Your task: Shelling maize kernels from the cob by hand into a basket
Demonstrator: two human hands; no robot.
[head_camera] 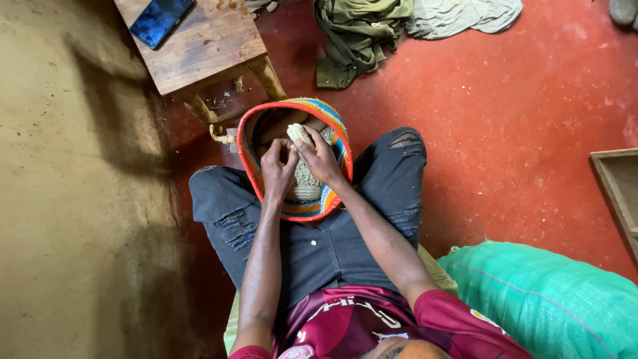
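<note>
A pale corn cob is held over a woven basket with a red rim and coloured stripes, which rests on my lap between my knees. My left hand grips the cob from the left, thumb pressed near its top. My right hand grips it from the right, fingers wrapped round its side. More pale cobs lie inside the basket beneath my hands. A single loose kernel sits on my dark jeans.
A small wooden stool with a dark phone on it stands just beyond the basket. Olive and grey clothes lie on the red floor. A green woven sack sits at my right; a wooden frame at the right edge.
</note>
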